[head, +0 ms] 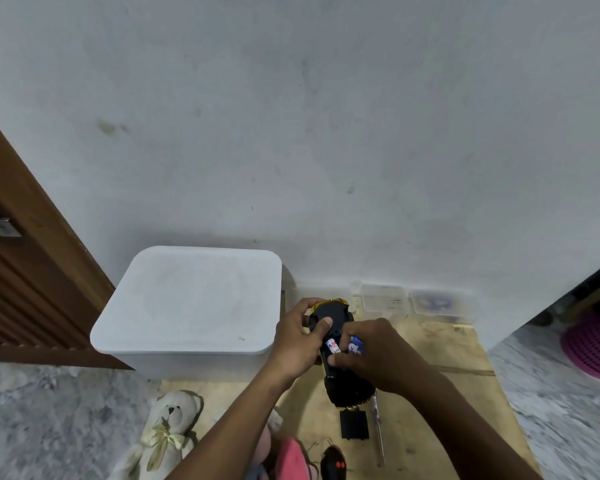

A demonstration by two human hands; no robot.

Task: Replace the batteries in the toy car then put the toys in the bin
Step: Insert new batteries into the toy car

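A person's left hand (297, 344) grips an upturned toy car (329, 315), black underneath with gold trim. The fingers curl round its far end and the thumb presses on the underside. The car is held in the air above a wooden board (430, 393) that lies on the floor. The right hand (381, 355) reaches in from the other side, its fingers (349, 336) pinching a blue-and-white battery (355, 345) at the car's open underside. A second battery (332, 346), white with red and blue lettering, sits just left of those fingers, between the two hands.

Left of the left hand stands a white bin (187, 306) with its lid on, set against the wall. Beyond the fingers, along the wall, are two clear plastic containers (383, 299). Below the right hand, on the board, lie a small black cover (353, 424) and a screwdriver (379, 434), side by side. Nearer the person are a black remote control (333, 462) with red buttons and a pink toy (291, 455), partly hidden by the left forearm. A cream teddy bear (168, 424) with a ribbon lies on the floor, well to the left of both arms. A pink basket (593, 344) sits far to the right.
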